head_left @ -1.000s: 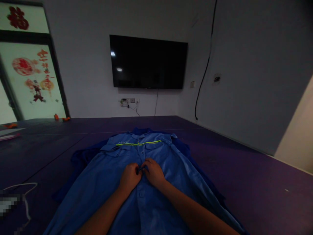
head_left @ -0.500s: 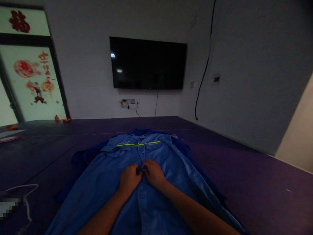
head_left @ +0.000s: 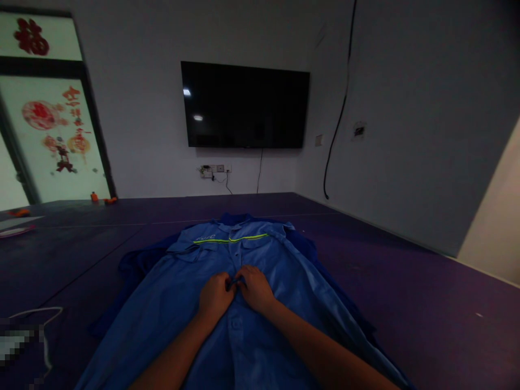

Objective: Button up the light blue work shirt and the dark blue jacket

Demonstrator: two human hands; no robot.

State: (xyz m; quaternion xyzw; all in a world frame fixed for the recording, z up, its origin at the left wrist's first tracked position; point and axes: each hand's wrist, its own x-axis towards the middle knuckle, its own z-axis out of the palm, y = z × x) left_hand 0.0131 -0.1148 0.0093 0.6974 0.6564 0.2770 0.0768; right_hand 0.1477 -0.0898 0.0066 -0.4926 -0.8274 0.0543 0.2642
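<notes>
A blue work shirt with a yellow-green stripe across the chest lies front side up, its collar away from me. My left hand and my right hand meet at the button placket in the middle of the shirt. Both pinch a raised bit of the placket between thumb and fingers. Whatever button or buttonhole is there is hidden by my fingertips. One button shows just below my hands, and another shows above them. Darker blue cloth spreads out from beneath the shirt on both sides.
The shirt rests on a purple surface. At the lower left lie a white cable and a blurred-out object. Small orange things sit by the door. A television and a hanging black cable are on the walls.
</notes>
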